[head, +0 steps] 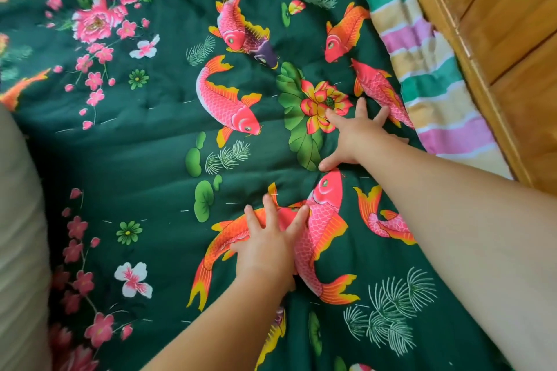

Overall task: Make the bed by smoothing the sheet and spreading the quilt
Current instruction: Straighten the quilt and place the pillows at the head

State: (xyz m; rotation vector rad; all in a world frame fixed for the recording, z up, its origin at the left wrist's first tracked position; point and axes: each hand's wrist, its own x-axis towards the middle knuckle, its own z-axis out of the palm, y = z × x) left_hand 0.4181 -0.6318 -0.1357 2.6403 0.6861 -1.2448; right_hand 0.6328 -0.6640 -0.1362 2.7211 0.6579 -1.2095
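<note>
The left hand lies flat on the quilt, fingers straight and spread, palm pressed onto a printed orange and pink carp low in the middle of the view, around six o'clock. The right hand is further out, toward one o'clock from the left one, also flat with fingers fanned wide; its fingertips reach the edge of a printed lotus flower and its thumb points back toward the head of the carp below. Both forearms are bare and come in from the bottom and lower right. Neither hand pinches or gathers cloth; both just press down on it.

The quilt covers nearly the whole view: dark green, printed with pink and orange fish, lotus leaves, pale water plants, and sprays of pink blossom running from nine o'clock up to a big pink peony at eleven o'clock. Small white stitches dot its surface, and soft creases fan out from between the two hands.

At two o'clock the quilt's edge stops short, and a striped sheet in pink, green, cream and white shows in a band beside it. Beyond that, at the upper right corner, stands a wooden bed frame of warm orange boards. At nine o'clock, along the left border, a pale beige cloth bulges into view, touching the quilt.
</note>
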